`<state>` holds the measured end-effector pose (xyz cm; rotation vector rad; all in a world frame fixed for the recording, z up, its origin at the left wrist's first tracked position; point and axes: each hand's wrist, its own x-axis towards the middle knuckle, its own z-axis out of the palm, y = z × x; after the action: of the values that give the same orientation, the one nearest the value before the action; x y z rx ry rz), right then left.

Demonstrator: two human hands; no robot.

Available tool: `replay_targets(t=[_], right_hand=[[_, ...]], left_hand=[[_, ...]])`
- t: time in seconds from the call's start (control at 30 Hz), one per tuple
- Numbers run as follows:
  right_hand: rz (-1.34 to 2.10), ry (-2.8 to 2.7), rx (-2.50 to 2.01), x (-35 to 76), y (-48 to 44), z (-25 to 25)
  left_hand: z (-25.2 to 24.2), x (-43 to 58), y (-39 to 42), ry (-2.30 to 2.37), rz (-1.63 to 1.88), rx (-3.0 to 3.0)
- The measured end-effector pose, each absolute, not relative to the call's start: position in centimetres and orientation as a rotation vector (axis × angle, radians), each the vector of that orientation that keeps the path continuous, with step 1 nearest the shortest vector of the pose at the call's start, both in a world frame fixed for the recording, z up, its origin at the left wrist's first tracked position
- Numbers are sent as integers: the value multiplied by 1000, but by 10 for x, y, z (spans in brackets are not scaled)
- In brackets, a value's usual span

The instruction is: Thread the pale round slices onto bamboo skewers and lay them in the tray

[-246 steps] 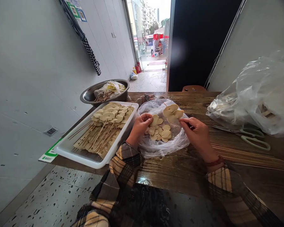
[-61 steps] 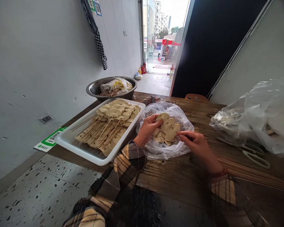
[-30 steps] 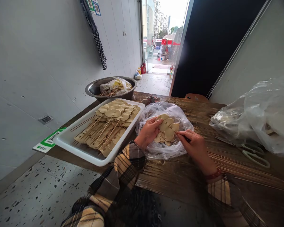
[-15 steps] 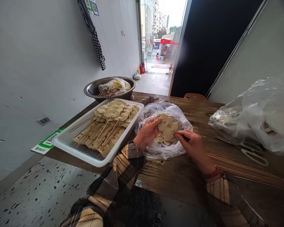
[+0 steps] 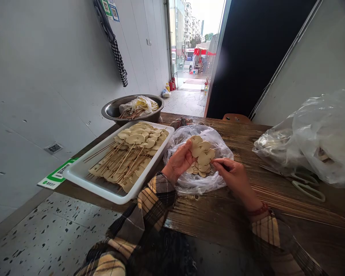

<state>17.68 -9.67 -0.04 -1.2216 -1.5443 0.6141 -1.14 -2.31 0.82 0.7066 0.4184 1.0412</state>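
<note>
My left hand (image 5: 180, 161) is closed at the edge of several overlapping beige food slices (image 5: 203, 150), its thumb on their upper left side. From the right, my right hand (image 5: 234, 174) pinches the end of a thin skewer (image 5: 212, 161) at the lower edge of these slices; most of its length is hidden. Below both hands lies an open clear plastic bag (image 5: 199, 186) with loose beige slices (image 5: 200, 170) in it. Left of the bag, a white tray (image 5: 123, 199) holds many skewered slices (image 5: 136, 139), their sticks pointing toward the lower left.
Behind the tray stands a metal basin (image 5: 110, 111) with bagged skewers. Scissors (image 5: 307, 188) lie on the wooden table (image 5: 215, 214) at right, beside a large clear plastic bag (image 5: 319, 138). A green-and-white QR sign (image 5: 57, 172) sticks out past the tray's left end.
The held slices have tilted slightly more upright, and the left thumb has shifted a little left along their edge. The right hand keeps its pinch almost in place.
</note>
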Motion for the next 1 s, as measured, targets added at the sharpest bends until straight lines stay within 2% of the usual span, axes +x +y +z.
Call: replay_targets(t=[0.37, 1.0], right_hand=[[404, -1690, -1235, 173, -98, -3], [387, -1719, -1232, 176, -96, -6]], left_hand=[[18, -3, -37, 464, 1049, 742], [13, 3, -40, 521, 1096, 876]])
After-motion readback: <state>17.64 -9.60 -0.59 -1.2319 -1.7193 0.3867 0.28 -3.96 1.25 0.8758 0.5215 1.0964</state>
